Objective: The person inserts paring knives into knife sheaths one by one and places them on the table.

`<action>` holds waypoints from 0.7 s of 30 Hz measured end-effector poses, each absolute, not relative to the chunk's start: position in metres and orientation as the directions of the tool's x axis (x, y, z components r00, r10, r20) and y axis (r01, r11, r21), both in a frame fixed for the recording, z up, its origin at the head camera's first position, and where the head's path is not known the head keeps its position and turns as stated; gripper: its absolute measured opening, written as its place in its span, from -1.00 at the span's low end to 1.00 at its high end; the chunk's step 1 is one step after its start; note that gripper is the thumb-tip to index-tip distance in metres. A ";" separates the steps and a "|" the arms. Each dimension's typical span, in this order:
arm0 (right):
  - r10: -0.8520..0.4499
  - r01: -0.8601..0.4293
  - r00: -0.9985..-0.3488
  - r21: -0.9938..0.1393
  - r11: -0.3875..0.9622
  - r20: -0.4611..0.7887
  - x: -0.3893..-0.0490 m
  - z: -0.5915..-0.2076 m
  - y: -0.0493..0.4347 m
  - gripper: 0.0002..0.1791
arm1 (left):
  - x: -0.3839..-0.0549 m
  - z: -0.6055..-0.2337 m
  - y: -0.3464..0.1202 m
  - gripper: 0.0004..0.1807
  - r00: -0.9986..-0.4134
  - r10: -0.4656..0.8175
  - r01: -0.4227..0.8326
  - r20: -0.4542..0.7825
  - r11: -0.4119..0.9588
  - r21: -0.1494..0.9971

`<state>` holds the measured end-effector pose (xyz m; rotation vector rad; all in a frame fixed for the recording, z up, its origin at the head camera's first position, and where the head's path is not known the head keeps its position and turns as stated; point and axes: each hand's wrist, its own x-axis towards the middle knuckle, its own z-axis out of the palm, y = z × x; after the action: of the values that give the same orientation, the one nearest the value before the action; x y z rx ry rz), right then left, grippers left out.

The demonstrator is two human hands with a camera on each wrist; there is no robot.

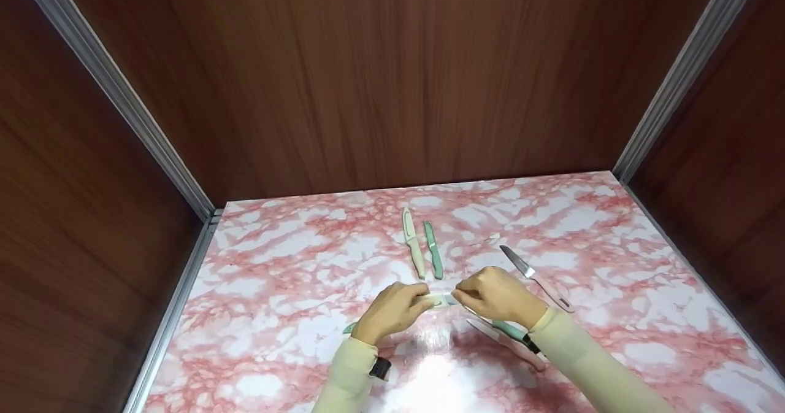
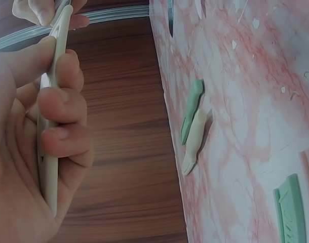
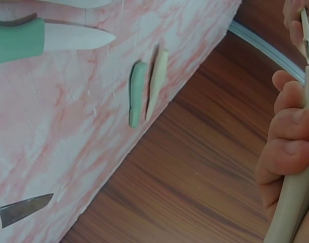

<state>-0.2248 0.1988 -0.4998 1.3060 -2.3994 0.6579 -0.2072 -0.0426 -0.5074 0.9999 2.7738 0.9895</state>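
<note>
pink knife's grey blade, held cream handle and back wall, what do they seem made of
Grey blade: probably steel, given its dull metallic sheen. Cream handle: likely plastic, smooth and evenly coloured. Back wall: brown wood grain, though possibly printed laminate.

And we're inside a boxed-in booth, closer to a lab or workshop recording station than a lived-in room! Tall reddish-brown wood-grain panels (image 1: 380, 81) wall it in at the back and both sides, ribbed grey metal rails (image 1: 122, 100) climb the corners, and between them spreads a flat pink-and-white marbled worktop (image 1: 276, 339). A pink-handled knife with a grey metal blade (image 1: 528, 272) brings a kitchen note, but these framed panels say booth.
</note>
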 end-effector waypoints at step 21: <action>-0.709 -0.851 -0.520 -0.223 0.475 0.475 -0.224 -0.498 0.195 -0.53 | -0.208 -0.507 -0.040 -0.72 -0.805 0.573 0.538 0.152 0.600 0.592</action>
<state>-0.2241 0.1948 -0.4977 1.3207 -2.4087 0.6294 -0.2081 -0.0396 -0.5071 0.9599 2.7616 0.9945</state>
